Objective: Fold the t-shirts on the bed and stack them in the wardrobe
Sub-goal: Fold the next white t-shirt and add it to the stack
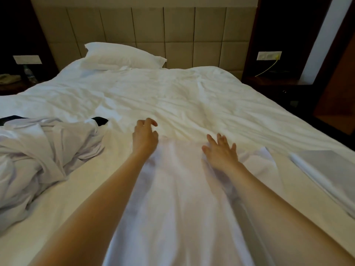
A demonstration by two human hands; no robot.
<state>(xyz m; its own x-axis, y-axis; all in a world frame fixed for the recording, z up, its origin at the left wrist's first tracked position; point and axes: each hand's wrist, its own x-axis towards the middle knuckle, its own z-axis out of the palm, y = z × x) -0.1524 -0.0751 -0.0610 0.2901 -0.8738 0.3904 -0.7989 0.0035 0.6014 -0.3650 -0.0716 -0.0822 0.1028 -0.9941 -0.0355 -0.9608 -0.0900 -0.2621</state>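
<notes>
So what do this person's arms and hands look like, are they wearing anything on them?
The left hand and right hand are bare: no gloves, and no ring, watch or bracelet shows. No sleeve shows either, right down to the picture's lower edge, so any top worn probably has short sleeves or none.

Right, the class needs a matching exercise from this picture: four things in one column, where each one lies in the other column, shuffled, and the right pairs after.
Things
1. pillow
2. crumpled heap of shirts
3. spread t-shirt
4. yellow cable

Places
A. under the right hand
B. running down from the wall socket
C. by the headboard
D. on the bed, left of both arms

Pairs: 1-C, 2-D, 3-A, 4-B
</notes>
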